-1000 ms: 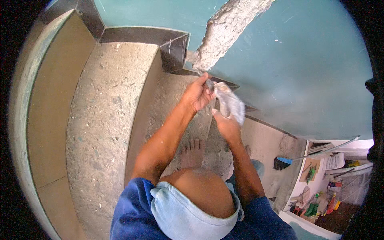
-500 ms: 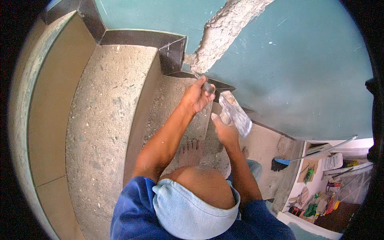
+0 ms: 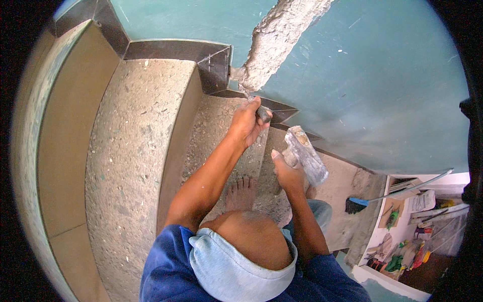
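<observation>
My left hand (image 3: 244,123) grips a short, dusty metal chisel (image 3: 262,114), whose far end meets the lower end of a rough, pale channel (image 3: 274,45) broken into the teal wall (image 3: 387,80), just above the dark skirting (image 3: 176,49). Down and to the right, my right hand (image 3: 287,173) is closed round the handle of a hammer with a grey, dust-whitened head (image 3: 309,158), held apart from the chisel. My bare foot (image 3: 240,194) rests on a gritty step below my hands.
A wide step (image 3: 126,151) strewn with grit and chips curves along the left, beside a tan tiled riser (image 3: 70,151). On the right lie a blue-headed broom (image 3: 357,202) and a lower area holding assorted tools, bags and pipes (image 3: 417,226).
My right hand and the hammer have moved down and to the right, away from the chisel. My left hand stays at the channel's lower end with the chisel.
</observation>
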Demonstrator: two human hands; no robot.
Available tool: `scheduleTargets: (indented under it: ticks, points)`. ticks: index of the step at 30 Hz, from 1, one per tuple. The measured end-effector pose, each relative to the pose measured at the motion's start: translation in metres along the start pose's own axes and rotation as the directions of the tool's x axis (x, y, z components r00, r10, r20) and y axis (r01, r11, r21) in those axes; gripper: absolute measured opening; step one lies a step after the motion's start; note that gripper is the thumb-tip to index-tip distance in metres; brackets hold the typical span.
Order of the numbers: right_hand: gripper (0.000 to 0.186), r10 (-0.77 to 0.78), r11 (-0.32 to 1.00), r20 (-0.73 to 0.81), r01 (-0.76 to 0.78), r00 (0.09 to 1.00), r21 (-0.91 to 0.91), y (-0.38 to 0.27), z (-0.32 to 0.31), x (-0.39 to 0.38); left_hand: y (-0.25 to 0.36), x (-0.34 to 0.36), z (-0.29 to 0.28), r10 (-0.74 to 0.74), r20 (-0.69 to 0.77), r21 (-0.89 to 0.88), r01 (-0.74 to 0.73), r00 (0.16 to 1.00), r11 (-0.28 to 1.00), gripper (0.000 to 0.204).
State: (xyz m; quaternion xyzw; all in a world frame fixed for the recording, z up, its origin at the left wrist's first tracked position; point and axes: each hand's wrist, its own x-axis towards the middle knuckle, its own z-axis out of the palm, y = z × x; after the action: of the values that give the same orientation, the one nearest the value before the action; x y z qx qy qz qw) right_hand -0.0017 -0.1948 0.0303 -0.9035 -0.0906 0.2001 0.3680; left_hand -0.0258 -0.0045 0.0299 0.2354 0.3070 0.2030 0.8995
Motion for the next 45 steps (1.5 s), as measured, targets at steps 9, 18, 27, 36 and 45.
scheduleTargets:
  ticks: [9, 18, 27, 36, 45]
  points:
    - [0.041, -0.121, 0.979, 0.006, 0.118, 0.993, 0.166, -0.006, -0.003, -0.008, 0.007, -0.005, 0.002, 0.016, 0.028, 0.036, -0.017, 0.999, 0.999, 0.021]
    - [0.043, -0.243, 0.97, 0.24, 0.232, 0.94, 0.072, -0.031, 0.0, 0.005, 0.013, 0.011, -0.011, 0.046, 0.164, 0.001, -0.047, 0.985, 0.999, 0.025]
    - [0.059, -0.044, 0.998, 0.227, 0.051, 0.973, -0.026, -0.032, 0.013, 0.01, 0.011, 0.006, -0.001, -0.028, 0.113, -0.131, 0.043, 0.993, 0.991, 0.02]
    - [0.044, -0.194, 0.977, 0.04, 0.189, 0.98, 0.1, -0.035, 0.007, -0.005, 0.013, 0.01, -0.005, -0.041, 0.112, -0.116, 0.054, 0.993, 0.992, 0.025]
    - [0.048, -0.38, 0.777, 0.161, 0.22, 0.911, 0.59, -0.008, 0.004, 0.023, 0.019, 0.014, -0.004, -0.028, 0.184, -0.099, 0.047, 0.983, 0.994, 0.024]
